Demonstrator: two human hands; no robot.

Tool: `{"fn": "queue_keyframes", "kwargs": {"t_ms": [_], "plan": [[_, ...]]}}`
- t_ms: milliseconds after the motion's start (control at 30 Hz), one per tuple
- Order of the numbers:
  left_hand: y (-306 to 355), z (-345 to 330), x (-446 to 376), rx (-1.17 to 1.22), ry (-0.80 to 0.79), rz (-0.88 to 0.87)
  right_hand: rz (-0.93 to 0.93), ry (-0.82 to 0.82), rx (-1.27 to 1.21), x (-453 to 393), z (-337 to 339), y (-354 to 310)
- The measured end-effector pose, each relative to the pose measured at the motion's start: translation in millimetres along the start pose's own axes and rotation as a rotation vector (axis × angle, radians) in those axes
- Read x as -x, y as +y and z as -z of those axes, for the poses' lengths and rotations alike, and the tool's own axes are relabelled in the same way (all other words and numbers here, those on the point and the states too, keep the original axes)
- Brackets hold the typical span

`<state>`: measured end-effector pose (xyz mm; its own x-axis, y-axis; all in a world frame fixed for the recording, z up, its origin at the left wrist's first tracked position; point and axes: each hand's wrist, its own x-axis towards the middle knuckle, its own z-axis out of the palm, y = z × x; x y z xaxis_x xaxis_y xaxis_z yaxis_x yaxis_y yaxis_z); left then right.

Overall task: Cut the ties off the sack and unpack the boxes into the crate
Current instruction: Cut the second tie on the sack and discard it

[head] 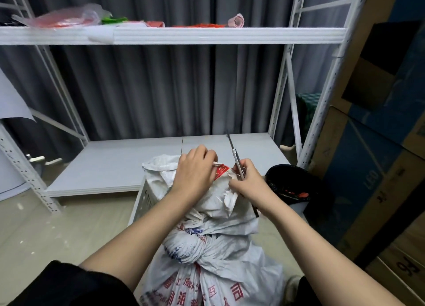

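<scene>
A white woven sack [213, 255] with red and blue print stands on the floor in front of me, its neck bunched and knotted. My left hand [195, 170] grips the gathered top of the sack, where a red label [220, 171] shows. My right hand [248, 181] holds a pair of scissors [235, 156], blades pointing up and away beside the sack's top. A white perforated crate [143, 200] stands just behind the sack, mostly hidden by it. No boxes are visible.
A white metal shelf rack [174, 35] faces me, with a low grey shelf board [119, 165] behind the crate. A black-lined bin [292, 181] stands to the right. Large cardboard cartons [377, 167] are stacked at far right. Red and green items lie on the upper shelf.
</scene>
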<state>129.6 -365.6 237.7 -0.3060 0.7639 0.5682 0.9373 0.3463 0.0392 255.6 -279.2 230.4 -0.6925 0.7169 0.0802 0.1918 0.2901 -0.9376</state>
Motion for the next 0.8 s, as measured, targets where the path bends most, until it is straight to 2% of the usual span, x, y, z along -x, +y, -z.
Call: {"fn": "queue_keyframes", "kwargs": {"t_ms": [100, 167, 233, 333, 433, 500, 567, 633, 700, 800], "plan": [[-5.0, -2.1, 8.5, 0.019, 0.062, -0.005, -0.066, -0.106, -0.024, 6.6, 11.6, 3.6], [-7.0, -2.2, 13.0, 0.065, 0.101, -0.006, -0.148, -0.094, -0.123, 7.3, 16.2, 6.2], [-8.8, 0.8, 16.2, 0.108, 0.048, 0.015, -0.211, -0.053, -0.148, 3.9, 21.0, 9.7], [-7.5, 3.9, 20.0, 0.156, -0.087, 0.158, -0.197, -0.036, 0.095, -3.2, 29.4, 15.4], [-8.9, 5.8, 20.4, 0.199, -0.194, 0.356, -0.147, -0.185, 0.333, -6.6, 34.7, 20.5], [-12.8, 4.3, 20.6, 0.213, -0.290, 0.375, -0.140, -0.295, 0.464, -7.0, 34.7, 21.4], [-17.4, 5.6, 21.1, 0.256, -0.377, 0.372, -0.111, -0.318, 0.503, -5.6, 31.5, 20.1], [-22.3, 8.3, 21.1, 0.375, -0.446, 0.385, -0.081, -0.271, 0.421, -3.0, 25.5, 20.4], [-28.2, 9.1, 19.1, 0.524, -0.491, 0.382, -0.102, -0.182, 0.210, 2.1, 15.5, 24.3], [-30.2, 11.2, 16.6, 0.563, -0.509, 0.351, -0.123, -0.005, 0.009, 11.5, -6.7, 32.1]]}}
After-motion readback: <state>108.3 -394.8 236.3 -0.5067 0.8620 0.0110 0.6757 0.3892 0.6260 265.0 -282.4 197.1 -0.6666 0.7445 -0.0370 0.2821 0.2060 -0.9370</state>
